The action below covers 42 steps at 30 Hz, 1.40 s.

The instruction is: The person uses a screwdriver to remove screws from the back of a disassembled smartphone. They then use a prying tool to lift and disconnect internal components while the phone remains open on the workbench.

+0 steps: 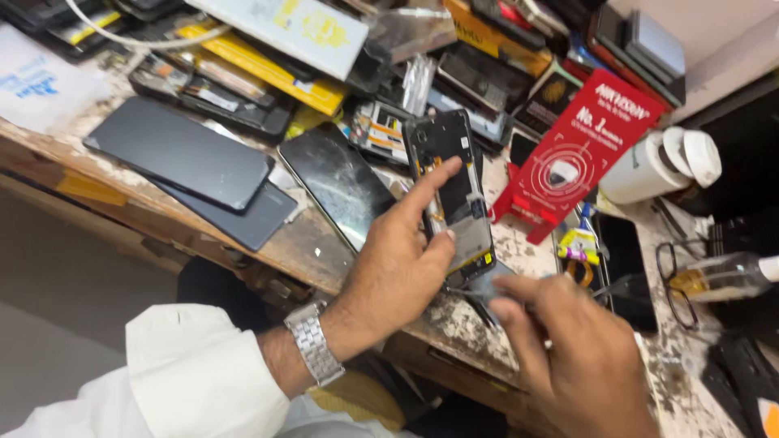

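At the far left of the frame, two dark flat panels (182,158) lie stacked near the edge of the worn workbench (466,320), with your white sleeve (195,373) below them at the lower left. Moving right, a cracked phone screen (341,182) rests face up just beside your left hand (398,268), which wears a metal watch (312,342) at the wrist. That hand is spread fairly wide: the index finger stretches up onto the opened phone (450,182), and the thumb presses against the phone's left edge, steadying it. The opened phone sits in the middle of the frame, tilted slightly, its back cover off and its inner parts showing.

At the lower right of centre, your right hand (568,349) is curled narrow, pinching a thin tool (475,302) whose tip meets the phone's lower end; blur hides the exact grip. Further right, a red box (572,154) leans just beside the phone, then a white bottle (657,166) lies on its side. At the right edge, spectacles (677,284) lie touching a clear bottle (726,276).
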### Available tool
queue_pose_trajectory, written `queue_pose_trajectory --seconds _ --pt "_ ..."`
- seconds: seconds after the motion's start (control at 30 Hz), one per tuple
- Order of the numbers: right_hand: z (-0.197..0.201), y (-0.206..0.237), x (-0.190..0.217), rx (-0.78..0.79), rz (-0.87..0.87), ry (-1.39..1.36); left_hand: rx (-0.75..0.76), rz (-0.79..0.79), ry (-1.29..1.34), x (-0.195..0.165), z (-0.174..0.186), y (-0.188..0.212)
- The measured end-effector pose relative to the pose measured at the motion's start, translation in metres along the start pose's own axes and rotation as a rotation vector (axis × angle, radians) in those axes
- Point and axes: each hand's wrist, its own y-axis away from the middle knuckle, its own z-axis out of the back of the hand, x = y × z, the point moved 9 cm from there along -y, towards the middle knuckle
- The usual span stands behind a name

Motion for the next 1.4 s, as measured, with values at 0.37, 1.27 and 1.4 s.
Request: queue_pose_trajectory --seconds 0.37,1.27,1.4 --pt "-0.008 0.004 -0.009 -0.005 0.112 -0.122 0.005 0.009 -0.033 0.003 0.002 -0.003" --pt "-0.002 0.009 0.005 -0.119 0.275 -0.136 0.004 0.025 0.067 0.004 -0.003 -0.004" --pt "-0.001 0.009 0.004 -0.170 0.244 -0.117 -0.013 -0.047 0.047 -0.003 0.000 -0.004"
